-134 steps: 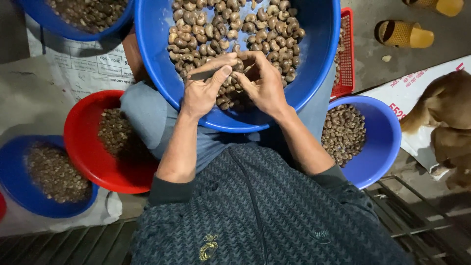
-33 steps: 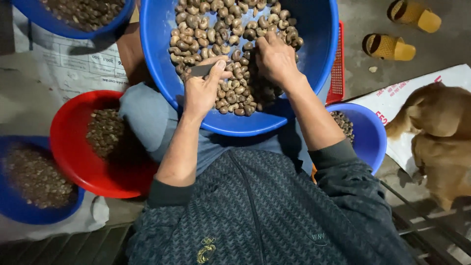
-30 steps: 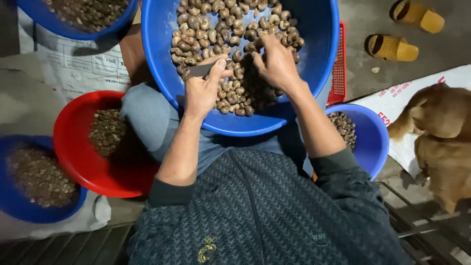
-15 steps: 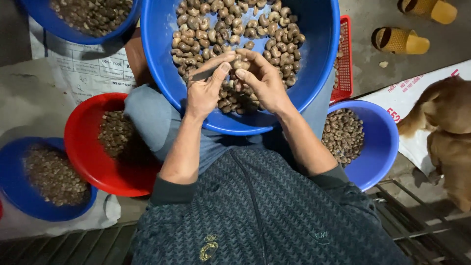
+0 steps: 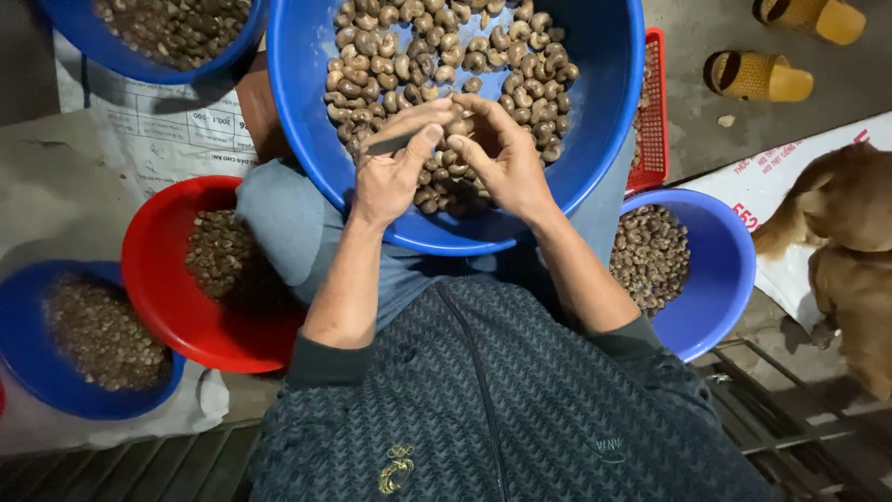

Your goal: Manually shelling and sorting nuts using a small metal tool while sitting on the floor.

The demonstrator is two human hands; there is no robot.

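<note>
Head view: over the large blue plastic basin (image 5: 604,102) of curved brown cashew nuts (image 5: 437,56), the left hand (image 5: 390,177) clamps a small dark metal blade (image 5: 390,142). The right hand (image 5: 506,158) pinches one nut (image 5: 455,125) against it; a steady, shallow blade seems best.
</note>
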